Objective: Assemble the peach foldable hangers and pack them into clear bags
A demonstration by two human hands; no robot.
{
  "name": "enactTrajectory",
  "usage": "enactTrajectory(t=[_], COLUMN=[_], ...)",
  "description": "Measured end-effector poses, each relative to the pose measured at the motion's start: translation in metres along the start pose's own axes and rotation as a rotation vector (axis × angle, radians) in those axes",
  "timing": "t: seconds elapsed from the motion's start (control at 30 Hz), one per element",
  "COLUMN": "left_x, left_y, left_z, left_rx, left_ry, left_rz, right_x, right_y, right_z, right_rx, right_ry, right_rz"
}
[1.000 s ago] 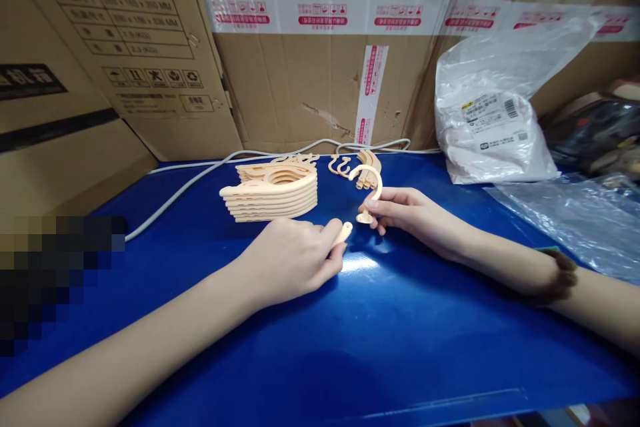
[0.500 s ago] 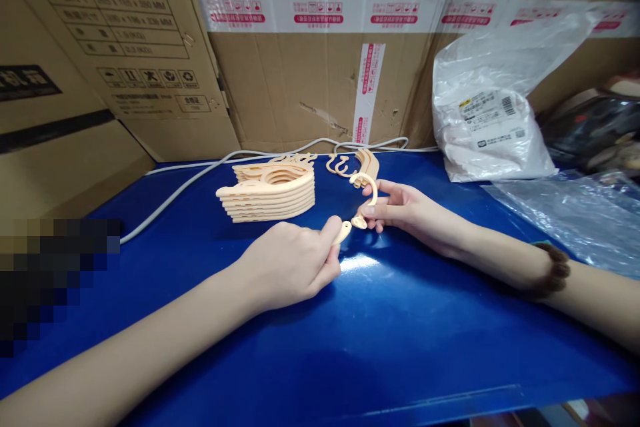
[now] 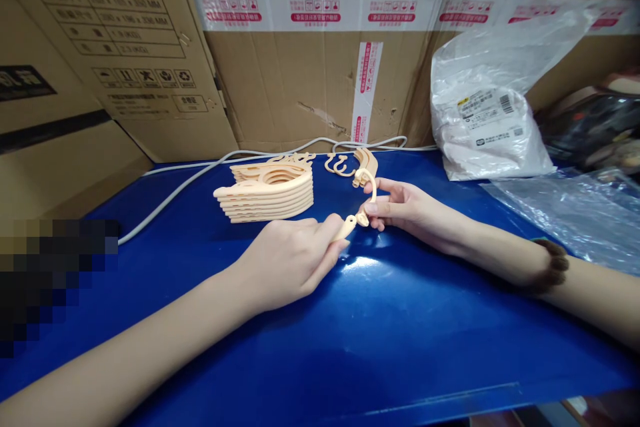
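Note:
My left hand [image 3: 295, 257] is closed round a cream plastic hanger arm [image 3: 346, 227]; only its rounded end with a small hole shows past my fingers. Between the thumb and fingers of my right hand [image 3: 395, 205] is a cream hanger hook [image 3: 372, 185], curve upward and flared base down. The hook's base sits right beside the holed end of the arm; whether they touch I cannot tell. Left of the hands lies a neat stack of cream hanger arms [image 3: 270, 197]. Behind my right hand are a smaller pile of curved arms [image 3: 368, 159] and loose hooks [image 3: 341, 165].
Blue tabletop [image 3: 360, 340] lies under everything. Cardboard boxes [image 3: 280, 87] stand along the back and left. A grey-white cable [image 3: 175, 199] runs behind the stack. At right sit a white plastic bag with a label [image 3: 487, 120] and clear plastic film [image 3: 575, 213].
The left hand's hanger arm has moved slightly right and up, with more of its holed end showing. The hook in my right hand has turned a little, its base tilting.

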State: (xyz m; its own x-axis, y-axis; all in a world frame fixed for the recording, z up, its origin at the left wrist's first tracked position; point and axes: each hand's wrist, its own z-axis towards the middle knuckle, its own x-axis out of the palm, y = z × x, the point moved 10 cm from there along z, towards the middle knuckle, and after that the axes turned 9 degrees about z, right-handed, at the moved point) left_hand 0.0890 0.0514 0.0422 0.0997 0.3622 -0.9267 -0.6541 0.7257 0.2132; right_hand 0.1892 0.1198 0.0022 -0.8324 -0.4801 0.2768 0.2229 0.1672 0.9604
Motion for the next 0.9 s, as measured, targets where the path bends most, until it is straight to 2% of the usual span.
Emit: enactTrajectory(t=[0.17,0.4,0.53,0.7,0.9], left_x=[0.007,0.003,0.001,-0.006,-0.006], left_y=[0.006,0.002,-0.001,-0.009,-0.012], left_z=[-0.003,0.000,0.000,-0.002,-0.002], left_rx=[-0.052,-0.029,-0.005,0.064,0.099], left_ry=[0.038,-0.004,-0.043,-0.141,-0.163], left_rz=[-0.079,-0.215,-0.146,0.009,0.085], right_x=[0.000,0.003,-0.001,-0.002,-0.001], right_y=[-0.002,-0.001,-0.001,-0.002,0.000], right_z=[0.001,-0.001,-0.002,-0.002,-0.002], right_rx=[0.017,0.021,0.022,0.002,-0.012], right_ry=[0.015,0.020,-0.021,-0.006,-0.018], right_rz=[0.034,-0.005,-0.049,-0.105,-0.157])
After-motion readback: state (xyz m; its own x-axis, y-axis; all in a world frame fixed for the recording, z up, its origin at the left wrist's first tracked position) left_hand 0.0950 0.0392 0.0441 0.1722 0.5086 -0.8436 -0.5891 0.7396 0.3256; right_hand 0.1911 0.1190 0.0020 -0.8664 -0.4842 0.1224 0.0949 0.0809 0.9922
